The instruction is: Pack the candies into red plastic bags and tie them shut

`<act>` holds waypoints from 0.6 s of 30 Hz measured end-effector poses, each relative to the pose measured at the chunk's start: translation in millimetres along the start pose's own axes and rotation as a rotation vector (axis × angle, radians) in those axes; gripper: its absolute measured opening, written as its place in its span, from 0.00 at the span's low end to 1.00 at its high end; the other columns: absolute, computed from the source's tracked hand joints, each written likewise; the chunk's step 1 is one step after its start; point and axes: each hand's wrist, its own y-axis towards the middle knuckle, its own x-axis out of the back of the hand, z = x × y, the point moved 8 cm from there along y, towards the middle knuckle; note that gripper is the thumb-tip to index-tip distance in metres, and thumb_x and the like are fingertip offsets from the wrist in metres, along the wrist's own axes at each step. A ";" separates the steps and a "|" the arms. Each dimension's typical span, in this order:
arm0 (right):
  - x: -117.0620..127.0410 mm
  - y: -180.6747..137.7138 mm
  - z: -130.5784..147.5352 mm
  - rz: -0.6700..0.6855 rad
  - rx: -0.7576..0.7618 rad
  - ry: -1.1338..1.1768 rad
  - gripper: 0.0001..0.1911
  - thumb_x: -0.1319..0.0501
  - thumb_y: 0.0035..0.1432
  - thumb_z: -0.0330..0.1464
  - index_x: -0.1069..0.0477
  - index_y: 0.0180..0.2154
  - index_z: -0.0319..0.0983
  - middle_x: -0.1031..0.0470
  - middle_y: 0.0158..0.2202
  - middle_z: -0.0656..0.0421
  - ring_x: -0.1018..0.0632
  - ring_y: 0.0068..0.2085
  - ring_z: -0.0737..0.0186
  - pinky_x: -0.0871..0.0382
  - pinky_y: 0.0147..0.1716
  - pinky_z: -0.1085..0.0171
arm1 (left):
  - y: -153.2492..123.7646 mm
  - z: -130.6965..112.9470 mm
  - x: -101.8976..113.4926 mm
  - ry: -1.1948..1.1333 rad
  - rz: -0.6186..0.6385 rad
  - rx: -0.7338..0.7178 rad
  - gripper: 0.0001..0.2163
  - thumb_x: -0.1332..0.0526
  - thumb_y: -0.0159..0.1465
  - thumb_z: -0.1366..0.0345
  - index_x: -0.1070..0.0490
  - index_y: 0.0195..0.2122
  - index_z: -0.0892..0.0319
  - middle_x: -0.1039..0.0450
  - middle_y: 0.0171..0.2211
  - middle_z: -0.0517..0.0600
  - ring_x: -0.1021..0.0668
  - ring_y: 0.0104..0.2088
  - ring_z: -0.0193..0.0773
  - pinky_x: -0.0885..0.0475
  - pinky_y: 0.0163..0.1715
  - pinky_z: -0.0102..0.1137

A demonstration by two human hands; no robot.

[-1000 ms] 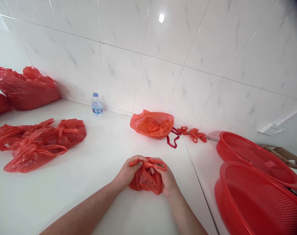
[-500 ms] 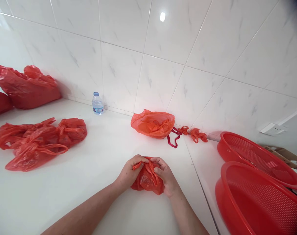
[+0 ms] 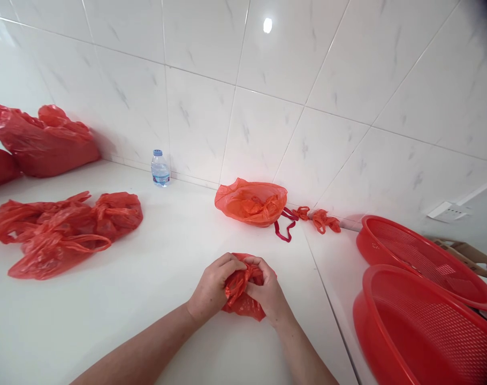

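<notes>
A red plastic bag (image 3: pixel 243 306) lies on the white table in front of me, its top gathered into a twisted bunch. My left hand (image 3: pixel 216 283) grips that bunch from the left, fingers curled round the plastic. From the right, my right hand (image 3: pixel 265 291) pinches the gathered film between thumb and fingers. What the bag contains is hard to make out through the film. Beyond my hands stands an open red plastic bag (image 3: pixel 231 208) with crumpled pieces of plastic inside.
Several knotted red bags (image 3: pixel 62 230) lie at left. Bulky red bags (image 3: pixel 46 147) and a water bottle (image 3: pixel 160 170) stand by the tiled wall. A dark red strap (image 3: pixel 282 231) and plastic scraps (image 3: pixel 324 221) lie right of centre, near red perforated baskets (image 3: pixel 382 326).
My hands have drawn closer together over the bag, fingers curling further round its top. The plastic there is now more tightly bunched and twisted.
</notes>
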 end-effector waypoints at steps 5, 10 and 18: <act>5.4 -0.5 -2.4 -0.050 -0.016 0.004 0.23 0.33 0.44 0.37 0.33 0.43 0.44 0.24 0.38 0.58 0.23 0.38 0.56 0.28 0.39 0.56 | -0.4 -1.0 -1.0 0.045 0.007 -0.040 0.13 0.47 0.59 0.74 0.29 0.42 0.55 0.31 0.36 0.52 0.27 0.34 0.35 0.29 0.33 0.30; 2.1 -4.2 1.4 0.025 -0.021 0.084 0.25 0.33 0.44 0.36 0.34 0.46 0.44 0.25 0.40 0.58 0.24 0.40 0.56 0.29 0.41 0.55 | 0.2 -1.6 -0.3 0.068 0.005 -0.038 0.13 0.47 0.59 0.75 0.28 0.41 0.56 0.32 0.35 0.51 0.28 0.32 0.35 0.29 0.31 0.29; -5.3 -5.9 6.2 0.058 -0.015 0.095 0.27 0.33 0.42 0.34 0.35 0.47 0.44 0.25 0.41 0.57 0.24 0.42 0.54 0.29 0.41 0.55 | -0.8 2.4 -1.9 0.081 -0.001 -0.057 0.15 0.47 0.58 0.77 0.29 0.42 0.55 0.34 0.34 0.50 0.28 0.32 0.34 0.30 0.31 0.30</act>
